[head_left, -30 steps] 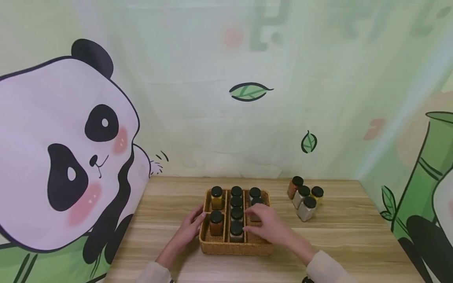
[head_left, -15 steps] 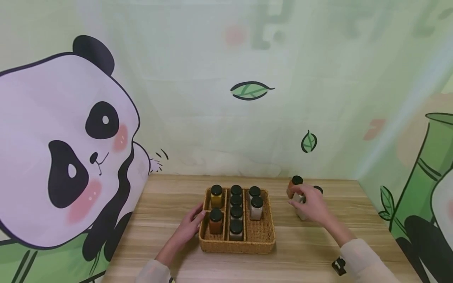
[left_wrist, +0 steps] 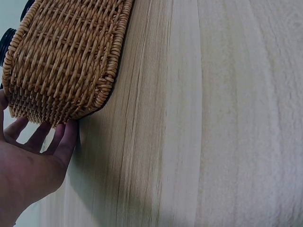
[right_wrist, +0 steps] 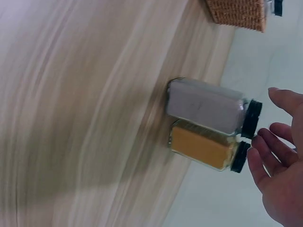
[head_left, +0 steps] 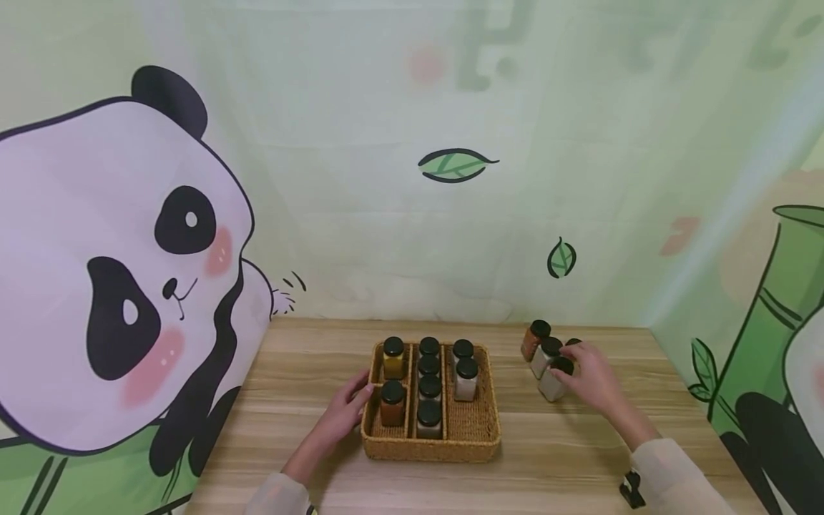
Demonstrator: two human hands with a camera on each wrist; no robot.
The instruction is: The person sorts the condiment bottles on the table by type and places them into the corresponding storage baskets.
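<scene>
A wicker basket (head_left: pixel 431 449) with three sections holds several black-lidded spice jars. Its left section has a yellow jar (head_left: pixel 393 361) and a red-brown jar (head_left: pixel 393 406). Several jars fill the middle row, and pale jars stand in the right section, including a white jar (head_left: pixel 466 383). My left hand (head_left: pixel 340 415) rests against the basket's left side, fingertips on the woven wall (left_wrist: pixel 66 61). My right hand (head_left: pixel 595 379) is at the jars on the right, fingers spread beside the lids of a greyish-white jar (right_wrist: pixel 206 105) and a yellow jar (right_wrist: pixel 201 144). A gap shows between thumb and lid.
A red-orange jar (head_left: pixel 535 340) and another whitish jar (head_left: pixel 546 357) stand in the same group on the wooden table (head_left: pixel 290 357). A small black object (head_left: pixel 633 489) shows beside the right sleeve. A panda-print backdrop (head_left: pixel 360 214) rises behind the table.
My right hand has left the white jar in the basket's right section and moved right to the loose jars, then shifted slightly further right. The left hand stays at the basket.
</scene>
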